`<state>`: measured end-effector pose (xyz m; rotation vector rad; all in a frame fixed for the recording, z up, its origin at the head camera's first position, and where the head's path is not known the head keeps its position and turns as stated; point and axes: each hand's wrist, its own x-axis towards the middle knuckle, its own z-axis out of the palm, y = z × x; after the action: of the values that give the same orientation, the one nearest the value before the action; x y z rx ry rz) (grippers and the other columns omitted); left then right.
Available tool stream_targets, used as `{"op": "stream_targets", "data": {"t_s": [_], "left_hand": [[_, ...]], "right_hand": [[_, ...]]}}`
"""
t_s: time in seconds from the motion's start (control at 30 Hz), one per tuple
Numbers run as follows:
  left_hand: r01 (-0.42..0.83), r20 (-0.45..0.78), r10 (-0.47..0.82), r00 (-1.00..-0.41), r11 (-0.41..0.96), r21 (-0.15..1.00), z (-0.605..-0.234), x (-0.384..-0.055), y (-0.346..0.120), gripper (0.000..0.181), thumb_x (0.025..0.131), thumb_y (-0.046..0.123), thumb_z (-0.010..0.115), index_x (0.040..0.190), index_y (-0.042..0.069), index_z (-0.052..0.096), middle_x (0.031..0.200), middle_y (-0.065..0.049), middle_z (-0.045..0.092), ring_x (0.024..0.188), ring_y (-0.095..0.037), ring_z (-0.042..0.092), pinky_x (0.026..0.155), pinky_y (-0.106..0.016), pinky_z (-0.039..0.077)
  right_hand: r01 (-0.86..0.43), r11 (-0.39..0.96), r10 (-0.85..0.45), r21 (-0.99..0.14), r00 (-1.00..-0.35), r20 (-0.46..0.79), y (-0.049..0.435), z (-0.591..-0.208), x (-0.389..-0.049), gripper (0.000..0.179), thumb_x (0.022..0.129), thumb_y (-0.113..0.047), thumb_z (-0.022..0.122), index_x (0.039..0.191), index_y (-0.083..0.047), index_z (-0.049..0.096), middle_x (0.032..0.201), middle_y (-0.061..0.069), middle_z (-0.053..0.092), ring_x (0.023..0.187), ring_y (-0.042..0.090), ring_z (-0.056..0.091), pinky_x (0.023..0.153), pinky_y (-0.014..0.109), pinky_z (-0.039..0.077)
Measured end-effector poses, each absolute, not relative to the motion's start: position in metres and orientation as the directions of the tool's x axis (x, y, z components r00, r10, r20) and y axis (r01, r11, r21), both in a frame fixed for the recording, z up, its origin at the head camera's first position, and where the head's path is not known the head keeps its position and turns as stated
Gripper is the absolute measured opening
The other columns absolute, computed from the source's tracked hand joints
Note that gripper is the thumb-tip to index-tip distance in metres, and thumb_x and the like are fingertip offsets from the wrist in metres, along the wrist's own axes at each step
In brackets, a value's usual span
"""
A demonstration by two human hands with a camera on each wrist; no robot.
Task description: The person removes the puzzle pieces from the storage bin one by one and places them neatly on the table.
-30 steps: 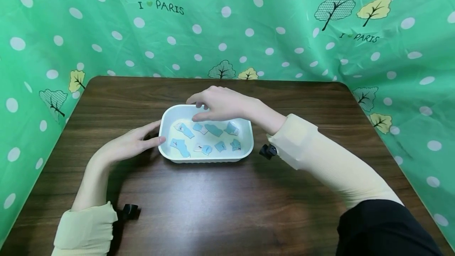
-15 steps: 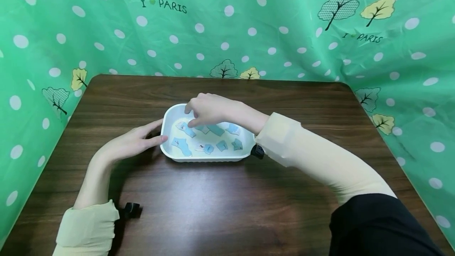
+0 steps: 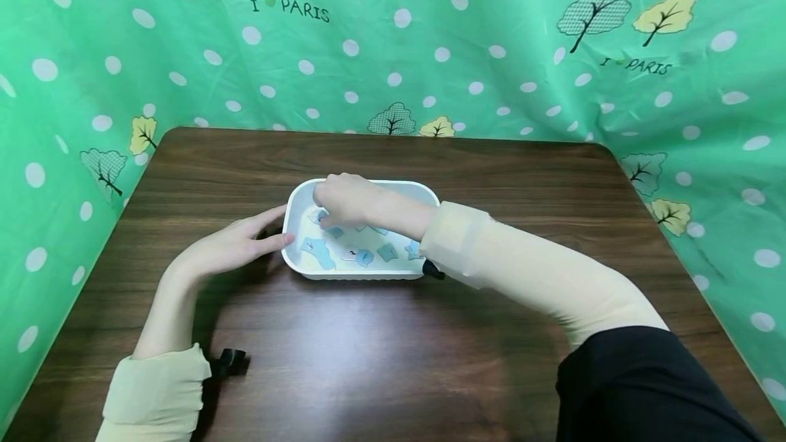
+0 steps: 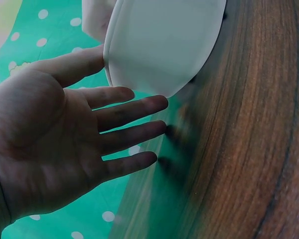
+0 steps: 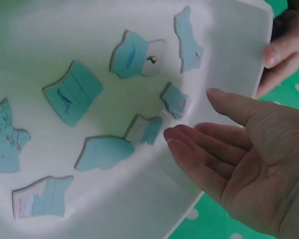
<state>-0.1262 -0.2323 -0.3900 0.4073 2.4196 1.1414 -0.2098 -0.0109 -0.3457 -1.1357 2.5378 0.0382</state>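
A shallow white plastic tray holds several flat, light-blue jigsaw puzzle pieces with small printed pictures. My left hand is at the tray's left end, thumb on the rim; the left wrist view shows its fingers extended and spread beside the outer wall. Inside the tray, my right hand reaches toward the back left. Its fingers are loosely bent with thumb and fingertips apart, and a small blue piece lies just beyond them. Nothing is between them. In the head view this hand hides some back-row pieces.
The tray stands on a dark wood-grain table. Behind and beside the table hangs a green curtain with white dots and printed trees. A black wrist camera sits by the left sleeve.
My right hand has come down and forward from above the tray's back rim to the pieces at the back left. The left hand stays at the tray's left end.
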Motion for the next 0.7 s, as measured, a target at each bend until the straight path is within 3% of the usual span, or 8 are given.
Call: {"op": "stream_targets", "data": {"t_s": [0.07, 0.33, 0.7], "left_hand": [[0.080, -0.256, 0.434, -0.864, 0.620, 0.780, -0.390, -0.126, -0.232, 0.068, 0.105, 0.051, 0.053, 0.164, 0.029, 0.027, 0.164, -0.004, 0.039, 0.154, -0.030, 0.032, 0.122, -0.061, 0.029], [0.083, -0.252, 0.432, -0.866, 0.621, 0.779, -0.391, -0.127, -0.233, 0.067, 0.106, 0.048, 0.053, 0.164, 0.029, 0.026, 0.164, -0.004, 0.039, 0.154, -0.029, 0.032, 0.122, -0.059, 0.029], [0.064, -0.265, 0.433, -0.862, 0.611, 0.789, -0.390, -0.128, -0.233, 0.066, 0.106, 0.046, 0.053, 0.164, 0.030, 0.025, 0.163, -0.003, 0.041, 0.151, -0.026, 0.036, 0.122, -0.059, 0.030]], "right_hand": [[-0.739, 0.667, -0.725, -0.097, -0.612, -0.316, -0.013, -0.349, -0.209, 0.020, 0.097, -0.030, 0.073, 0.102, -0.011, 0.069, 0.075, -0.004, 0.049, 0.067, 0.011, 0.045, 0.059, 0.023, 0.039], [-0.762, 0.647, -0.733, -0.038, -0.608, -0.304, -0.024, -0.359, -0.210, 0.017, 0.096, -0.024, 0.073, 0.103, -0.009, 0.069, 0.081, -0.001, 0.060, 0.070, 0.012, 0.051, 0.064, 0.023, 0.046], [-0.778, 0.628, -0.742, 0.029, -0.609, -0.279, -0.033, -0.361, -0.210, 0.003, 0.095, -0.011, 0.067, 0.092, -0.010, 0.068, 0.080, 0.000, 0.055, 0.075, 0.016, 0.046, 0.067, 0.028, 0.044]]}}
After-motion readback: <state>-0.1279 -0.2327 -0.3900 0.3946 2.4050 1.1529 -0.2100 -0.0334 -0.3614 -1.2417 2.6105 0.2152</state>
